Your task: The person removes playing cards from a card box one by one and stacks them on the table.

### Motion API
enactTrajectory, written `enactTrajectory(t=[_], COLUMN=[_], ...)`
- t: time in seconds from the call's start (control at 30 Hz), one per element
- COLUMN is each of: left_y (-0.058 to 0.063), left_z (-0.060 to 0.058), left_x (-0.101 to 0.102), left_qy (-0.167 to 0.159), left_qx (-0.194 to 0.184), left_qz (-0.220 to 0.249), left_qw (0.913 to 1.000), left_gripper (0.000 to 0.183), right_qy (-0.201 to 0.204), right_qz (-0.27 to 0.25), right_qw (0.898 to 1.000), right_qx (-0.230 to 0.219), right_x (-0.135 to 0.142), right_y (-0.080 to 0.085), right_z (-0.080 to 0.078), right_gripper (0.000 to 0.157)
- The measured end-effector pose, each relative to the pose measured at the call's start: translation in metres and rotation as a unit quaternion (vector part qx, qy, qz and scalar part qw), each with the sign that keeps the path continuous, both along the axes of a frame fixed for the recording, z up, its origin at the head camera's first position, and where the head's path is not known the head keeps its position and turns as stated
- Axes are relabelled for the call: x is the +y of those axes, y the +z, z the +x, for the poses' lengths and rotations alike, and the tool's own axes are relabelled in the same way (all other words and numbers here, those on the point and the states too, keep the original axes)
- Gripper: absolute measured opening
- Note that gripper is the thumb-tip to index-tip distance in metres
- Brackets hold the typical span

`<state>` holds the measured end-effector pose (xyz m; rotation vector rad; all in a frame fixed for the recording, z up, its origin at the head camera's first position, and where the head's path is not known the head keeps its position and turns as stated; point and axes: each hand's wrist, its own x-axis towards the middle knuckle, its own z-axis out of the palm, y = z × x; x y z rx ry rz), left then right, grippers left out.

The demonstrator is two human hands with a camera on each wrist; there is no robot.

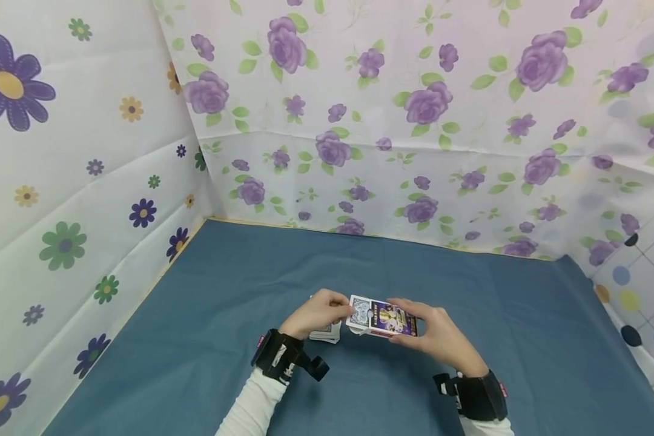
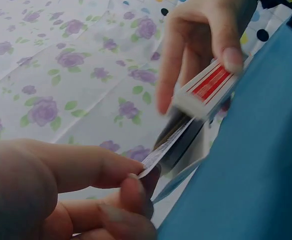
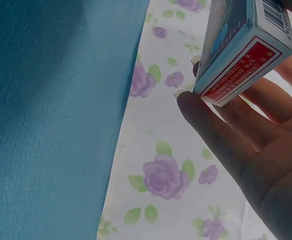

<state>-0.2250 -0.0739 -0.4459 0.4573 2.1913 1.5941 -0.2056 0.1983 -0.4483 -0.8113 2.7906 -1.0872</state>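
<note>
In the head view, my right hand (image 1: 441, 333) grips a playing card box (image 1: 393, 319) by its right end, fingers along the far edge and thumb along the near one. Playing cards (image 1: 361, 311) with a patterned back stick out of the box's open left end. My left hand (image 1: 318, 312) pinches the protruding cards between thumb and forefinger; the left wrist view shows this pinch close up. Beneath the left hand lies a stack of cards (image 1: 327, 334) on the table, partly hidden by that hand. The right wrist view shows the box's red-panelled side (image 3: 243, 67).
A blue cloth (image 1: 223, 290) covers the table. Flowered sheets (image 1: 381, 121) hang behind it and on the left, with a dotted sheet (image 1: 643, 290) at the right. Each wrist wears a black strap (image 1: 476, 396) with a camera mount.
</note>
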Motion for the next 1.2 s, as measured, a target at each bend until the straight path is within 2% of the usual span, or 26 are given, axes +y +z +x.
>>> enactTrajectory(t=[0.13, 0.23, 0.4, 0.53, 0.63, 0.77, 0.9, 1.07, 1.2], left_y=[0.001, 0.001, 0.001, 0.0, -0.002, -0.008, -0.02, -0.035, -0.043], left_z=[-0.002, -0.004, -0.008, -0.012, -0.014, -0.019, -0.024, -0.03, -0.03], left_x=[-0.012, -0.022, -0.037, -0.052, -0.062, -0.069, -0.067, -0.059, -0.054], left_qy=[0.009, 0.02, 0.069, 0.112, 0.132, 0.153, 0.185, 0.243, 0.284], left_qx=[0.011, -0.006, -0.052, -0.041, -0.03, -0.034, -0.034, -0.034, -0.035], left_qz=[-0.004, 0.008, 0.038, 0.023, 0.008, 0.0, -0.006, -0.011, -0.019], left_qw=[0.9999, 0.9997, 0.9956, 0.9926, 0.9908, 0.9877, 0.9821, 0.9694, 0.9578], left_gripper=[0.024, 0.022, 0.026, 0.027, 0.031, 0.032, 0.028, 0.021, 0.028], right_qy=[-0.006, -0.006, -0.005, -0.011, -0.01, -0.007, -0.011, -0.009, -0.007], right_qz=[0.008, 0.012, 0.012, 0.016, 0.015, 0.011, 0.012, 0.009, 0.004], right_qw=[1.0, 1.0, 1.0, 1.0, 1.0, 1.0, 1.0, 1.0, 1.0], right_qx=[0.006, 0.011, 0.015, 0.012, 0.011, 0.008, 0.005, -0.001, -0.01], right_x=[0.0, 0.0, -0.001, 0.0, 0.001, 0.001, 0.002, 0.001, 0.001], right_y=[0.001, -0.001, -0.004, -0.003, -0.002, -0.003, -0.004, -0.003, -0.002], right_z=[0.0, -0.001, -0.001, 0.0, 0.0, 0.0, 0.0, 0.0, -0.001], right_gripper=[0.067, 0.067, 0.067, 0.068, 0.067, 0.066, 0.066, 0.066, 0.065])
